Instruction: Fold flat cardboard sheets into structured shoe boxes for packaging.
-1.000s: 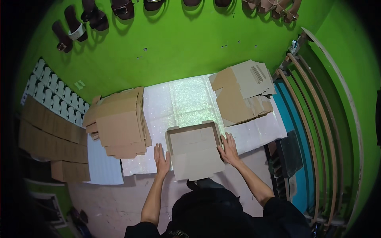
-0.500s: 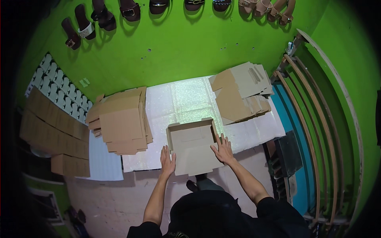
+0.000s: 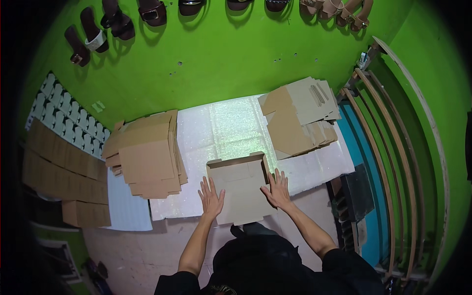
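Note:
A partly folded cardboard box (image 3: 238, 194) rests at the near edge of the white-covered table, its far and side walls standing and its front panel lying flat toward me. My left hand (image 3: 212, 199) is open with fingers spread, at the left edge of the box. On the opposite side, my right hand (image 3: 278, 190) is open too, fingers stretched along the right wall. Neither hand grips anything; whether the palms press on the cardboard I cannot tell.
Flat brown cardboard blanks (image 3: 147, 157) are stacked on the table's left, and another stack (image 3: 300, 118) lies at the right. Closed brown boxes (image 3: 64, 167) stand far left. A wooden rack (image 3: 388, 162) is on the right. Sandals (image 3: 152, 12) hang on the green wall.
My left hand's fingers have spread wider, and the hand has shifted slightly toward the box. My right hand stays along the right wall. The whole view has tilted a little.

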### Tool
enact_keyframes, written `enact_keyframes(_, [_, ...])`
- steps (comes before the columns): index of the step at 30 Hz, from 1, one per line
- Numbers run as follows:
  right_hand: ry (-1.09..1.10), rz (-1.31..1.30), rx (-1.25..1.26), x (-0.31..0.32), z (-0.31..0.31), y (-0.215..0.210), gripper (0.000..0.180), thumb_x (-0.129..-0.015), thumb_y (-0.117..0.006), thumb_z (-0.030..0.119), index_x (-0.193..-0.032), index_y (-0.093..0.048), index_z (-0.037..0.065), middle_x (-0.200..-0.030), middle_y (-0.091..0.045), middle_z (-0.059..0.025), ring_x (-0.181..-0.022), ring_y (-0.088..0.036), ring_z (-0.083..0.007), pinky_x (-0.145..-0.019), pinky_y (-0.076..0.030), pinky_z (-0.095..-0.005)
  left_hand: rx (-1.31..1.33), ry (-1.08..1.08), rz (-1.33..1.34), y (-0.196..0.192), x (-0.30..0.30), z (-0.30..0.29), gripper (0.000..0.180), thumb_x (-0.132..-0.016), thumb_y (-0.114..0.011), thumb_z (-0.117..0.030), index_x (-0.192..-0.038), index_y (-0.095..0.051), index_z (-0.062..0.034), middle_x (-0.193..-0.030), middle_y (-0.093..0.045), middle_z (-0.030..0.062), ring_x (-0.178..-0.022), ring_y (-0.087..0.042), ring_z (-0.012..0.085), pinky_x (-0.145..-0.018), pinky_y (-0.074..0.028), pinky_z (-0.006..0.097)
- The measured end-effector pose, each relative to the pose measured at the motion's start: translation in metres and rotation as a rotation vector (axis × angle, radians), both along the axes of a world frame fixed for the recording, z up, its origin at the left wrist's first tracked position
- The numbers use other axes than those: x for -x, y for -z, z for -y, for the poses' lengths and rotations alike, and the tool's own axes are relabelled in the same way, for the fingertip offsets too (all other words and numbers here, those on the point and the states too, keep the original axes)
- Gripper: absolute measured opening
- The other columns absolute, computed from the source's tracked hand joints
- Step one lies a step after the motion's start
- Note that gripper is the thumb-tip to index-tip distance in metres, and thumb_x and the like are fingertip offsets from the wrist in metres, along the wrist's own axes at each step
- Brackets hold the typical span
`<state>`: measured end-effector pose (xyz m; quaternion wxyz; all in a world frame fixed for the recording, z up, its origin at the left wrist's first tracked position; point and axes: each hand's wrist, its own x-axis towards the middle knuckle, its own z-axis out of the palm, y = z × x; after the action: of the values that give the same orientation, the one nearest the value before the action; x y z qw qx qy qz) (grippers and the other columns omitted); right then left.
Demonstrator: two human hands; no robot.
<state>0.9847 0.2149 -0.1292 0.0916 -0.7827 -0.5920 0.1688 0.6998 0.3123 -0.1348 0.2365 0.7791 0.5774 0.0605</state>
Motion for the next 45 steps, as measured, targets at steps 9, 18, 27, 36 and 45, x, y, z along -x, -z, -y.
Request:
enact_keyframes(9, [-0.117, -0.138, -0.341, -0.025, -0.104, 0.003, 0.078, -0.099, -0.056, 0.045, -0.156, -0.026, 0.002, -0.162, -0.018, -0.0279, -0.146, -0.02, -0.0518, -0.119, -0.021, -0.0603, -0.047, -0.012, 0.124, 0.007, 0.003, 0.002, 0.081, -0.099, -0.057, -0.035, -0.158, -0.017, 0.0013, -0.163, -0.008, 0.0311, -0.149, -0.015, 0.0521, -0.117, -0.019, 0.065])
enact_keyframes(18, [-0.135, -0.148, -0.369, -0.018, -0.114, 0.013, 0.061, -0.098, -0.059, 0.04, -0.144, -0.048, 0.002, -0.156, -0.028, -0.0267, -0.145, -0.026, -0.048, -0.119, -0.023, -0.0591, -0.198, 0.093, 0.179, -0.004, -0.009, -0.051, 0.086, -0.091, -0.068, -0.024, -0.156, -0.019, 0.0041, -0.162, -0.012, 0.0328, -0.149, -0.014, 0.0514, -0.118, -0.017, 0.065])
enact_keyframes(27, [-0.201, -0.016, -0.351, -0.019, -0.114, 0.017, 0.047, -0.098, -0.059, 0.036, -0.128, -0.058, 0.0, -0.154, -0.037, -0.0201, -0.146, -0.028, -0.0419, -0.119, -0.02, -0.0604, -0.34, 0.211, 0.093, -0.011, -0.036, -0.119, 0.084, -0.09, -0.071, -0.027, -0.153, -0.026, 0.0051, -0.161, -0.023, 0.0269, -0.151, -0.018, 0.045, -0.119, -0.015, 0.065])
enact_keyframes(36, [-0.217, -0.002, -0.305, -0.018, -0.114, 0.016, 0.061, -0.1, -0.055, 0.042, -0.147, -0.044, 0.005, -0.16, -0.031, -0.0186, -0.149, -0.023, -0.0418, -0.121, -0.017, -0.0599, -0.184, 0.353, 0.037, -0.002, -0.031, -0.095, 0.078, -0.093, -0.066, -0.034, -0.153, -0.032, 0.0026, -0.16, -0.029, 0.0225, -0.15, -0.024, 0.0401, -0.121, -0.014, 0.061])
enact_keyframes(45, [-0.358, 0.055, -0.194, -0.018, -0.117, 0.01, 0.064, -0.102, -0.049, 0.045, -0.154, -0.037, 0.011, -0.162, -0.031, -0.0145, -0.149, -0.027, -0.0402, -0.12, -0.02, -0.0602, -0.219, 0.332, -0.043, -0.005, -0.039, -0.09, 0.078, -0.096, -0.061, -0.037, -0.157, -0.026, -0.0025, -0.164, -0.022, 0.0215, -0.152, -0.018, 0.0397, -0.122, -0.011, 0.06])
